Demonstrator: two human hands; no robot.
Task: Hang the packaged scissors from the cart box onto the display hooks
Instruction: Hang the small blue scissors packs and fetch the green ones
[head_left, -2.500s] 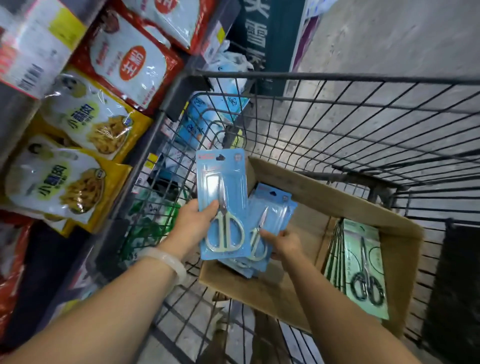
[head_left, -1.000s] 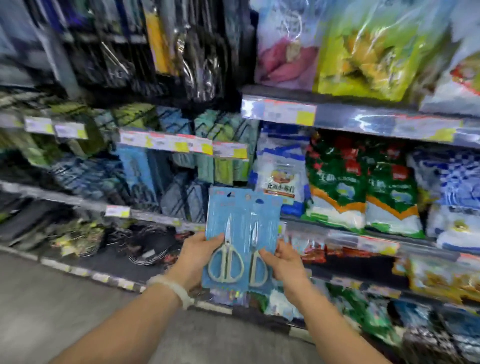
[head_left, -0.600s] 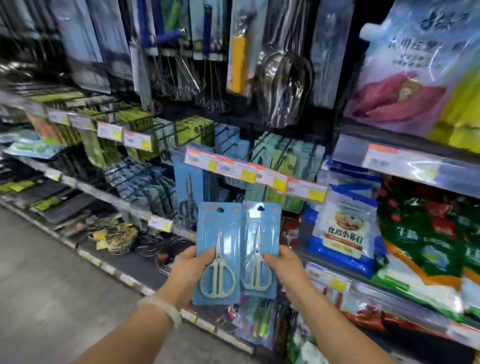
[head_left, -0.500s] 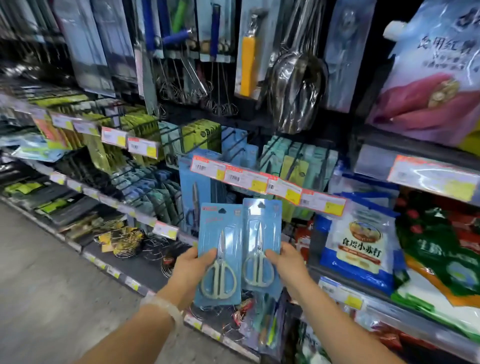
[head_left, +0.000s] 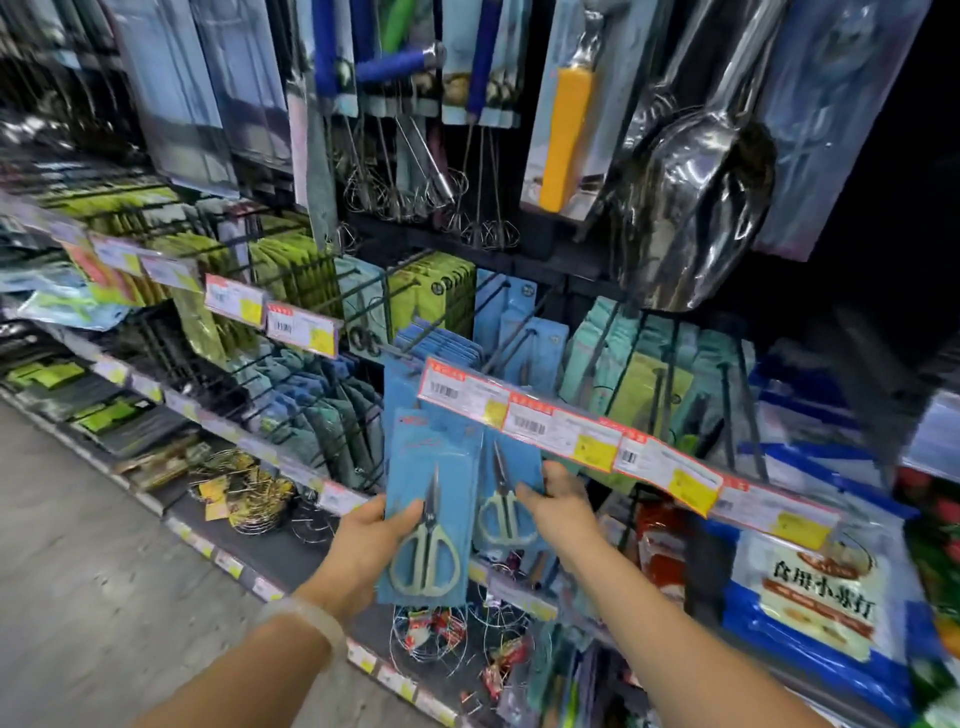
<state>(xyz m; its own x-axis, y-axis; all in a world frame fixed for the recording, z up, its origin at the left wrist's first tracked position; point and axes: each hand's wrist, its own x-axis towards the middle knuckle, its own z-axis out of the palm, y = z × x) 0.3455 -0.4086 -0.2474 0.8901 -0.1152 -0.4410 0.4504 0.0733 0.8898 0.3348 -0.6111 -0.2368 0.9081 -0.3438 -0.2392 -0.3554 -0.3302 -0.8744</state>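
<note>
Both packs of scissors have come up closer to the display since half a second ago, and their top edges now sit behind the strip of price tags (head_left: 566, 431) instead of below it. The left hand (head_left: 363, 551) holds the left scissors pack (head_left: 431, 499) by its left edge, thumb curled across the front near the pale green handles, with a pale bracelet (head_left: 306, 621) on that wrist. The right hand (head_left: 563, 512) pinches the right scissors pack (head_left: 506, 493) at its right edge, thumb on the front and fingers behind. The two blue cards stand upright, side by side, the left one overlapping the right one's edge and nearer the camera. Just behind and above them a row of matching blue packs (head_left: 441, 348) hangs on a display hook (head_left: 514, 343), at the front edge of the peg rack. Further right hang teal and green packs (head_left: 639, 364). Above, whisks (head_left: 467, 208) and a steel scoop (head_left: 691, 208) hang in their packaging. A blue and white food bag (head_left: 815, 597) lies on the shelf at the right, and wire items (head_left: 244, 493) lie on the lower shelf at the left.
</note>
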